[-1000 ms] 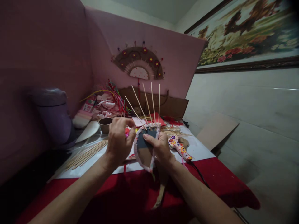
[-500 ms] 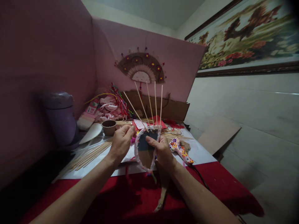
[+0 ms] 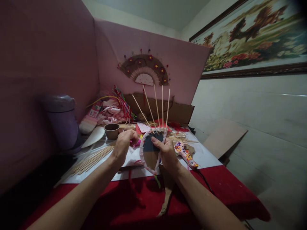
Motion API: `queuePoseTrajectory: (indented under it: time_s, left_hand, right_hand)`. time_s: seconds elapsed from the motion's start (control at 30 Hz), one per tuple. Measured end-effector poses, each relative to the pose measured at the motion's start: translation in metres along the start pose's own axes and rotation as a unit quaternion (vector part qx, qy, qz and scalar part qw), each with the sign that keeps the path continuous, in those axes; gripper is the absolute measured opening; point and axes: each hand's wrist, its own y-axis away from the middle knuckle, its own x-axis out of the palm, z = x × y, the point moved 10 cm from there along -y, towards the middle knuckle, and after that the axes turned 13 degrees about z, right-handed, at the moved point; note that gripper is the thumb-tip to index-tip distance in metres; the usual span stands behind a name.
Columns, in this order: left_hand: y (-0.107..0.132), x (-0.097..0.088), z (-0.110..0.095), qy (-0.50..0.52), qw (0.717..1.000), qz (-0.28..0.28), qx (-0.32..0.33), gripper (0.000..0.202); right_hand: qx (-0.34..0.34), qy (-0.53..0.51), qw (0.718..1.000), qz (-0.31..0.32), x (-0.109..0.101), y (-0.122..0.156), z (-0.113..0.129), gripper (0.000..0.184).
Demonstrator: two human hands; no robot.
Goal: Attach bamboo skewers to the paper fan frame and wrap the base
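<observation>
My right hand (image 3: 166,155) grips a rounded cardboard fan base (image 3: 150,153) with a dark patch and a pale fabric rim, held upright above the table. Several thin bamboo sticks (image 3: 157,107) fan upward out of its top edge. My left hand (image 3: 123,145) is just left of the base, fingers curled closed around something small and pink that I cannot make out. A cardboard handle piece (image 3: 165,199) hangs below the base, over the red cloth.
A bundle of bamboo sticks (image 3: 92,158) lies on white paper (image 3: 203,153). A small brown cup (image 3: 112,130), a purple jar (image 3: 61,119), ribbons (image 3: 115,108), a floral glue gun (image 3: 185,155) and a finished fan (image 3: 145,68) on the pink board stand around.
The fan base and my right hand rose slightly and shifted right. My left hand dropped lower and curled in at the base's left edge.
</observation>
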Motion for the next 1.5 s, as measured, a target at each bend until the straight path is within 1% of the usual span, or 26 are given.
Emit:
queuePoseTrajectory:
  time_s: [0.1,0.2,0.3,0.33,0.4,0.47,0.53,0.57,0.63,0.7,0.77,0.83,1.07,1.3,1.5]
  left_hand:
    - [-0.001,0.001,0.007,0.033,0.999,0.016,-0.025,0.013]
    - [-0.001,0.005,0.015,0.066,0.996,0.031,-0.060,0.010]
    - [-0.002,0.008,0.021,0.060,0.993,0.049,-0.087,0.013]
    - [-0.002,0.009,0.020,0.044,0.994,0.054,-0.085,0.016]
    - [-0.003,0.009,0.012,0.001,0.997,0.057,-0.052,0.022]
    - [-0.002,0.008,0.002,-0.035,0.998,0.046,-0.008,0.030]
    - [0.000,0.005,-0.005,-0.047,0.998,0.024,0.020,0.035]
    - [0.001,0.003,-0.007,-0.041,0.999,0.013,0.028,0.034]
    - [0.002,0.001,-0.010,-0.010,0.999,0.001,0.042,0.025]
    - [0.001,0.005,-0.009,0.040,0.998,0.019,0.042,0.016]
    - [0.000,0.011,-0.005,0.079,0.995,0.050,0.031,0.017]
    - [-0.001,0.015,-0.004,0.091,0.993,0.067,0.026,0.016]
    - [-0.001,0.013,-0.003,0.079,0.995,0.058,0.031,0.014]
    - [-0.002,0.014,-0.007,0.077,0.994,0.062,0.050,0.012]
    - [-0.001,0.015,-0.008,0.077,0.995,0.054,0.045,0.014]
  right_hand:
    - [0.008,0.017,1.000,0.008,0.001,0.001,-0.001,0.020]
    - [0.020,0.008,1.000,0.017,0.003,0.001,-0.004,0.021]
    - [0.024,-0.008,0.999,0.031,0.006,0.001,-0.005,0.020]
    - [0.024,-0.008,0.999,0.036,0.007,0.000,-0.005,0.020]
    - [0.021,0.000,0.999,0.041,0.008,0.000,-0.005,0.020]
    - [0.017,0.014,0.999,0.046,0.009,-0.001,-0.003,0.019]
    - [0.013,0.028,0.998,0.052,0.011,-0.001,-0.001,0.019]
    - [0.012,0.033,0.998,0.057,0.012,-0.001,0.000,0.019]
    - [0.016,0.039,0.997,0.064,0.014,0.000,0.000,0.020]
    - [0.023,0.044,0.996,0.072,0.015,0.000,-0.002,0.022]
    - [0.035,0.055,0.995,0.080,0.017,0.001,-0.004,0.024]
    - [0.045,0.066,0.993,0.084,0.018,0.002,-0.006,0.025]
    - [0.049,0.073,0.993,0.074,0.019,0.003,-0.003,0.021]
    - [0.045,0.061,0.993,0.088,0.018,0.002,-0.009,0.020]
    - [0.033,0.068,0.995,0.061,0.014,0.002,-0.007,0.021]
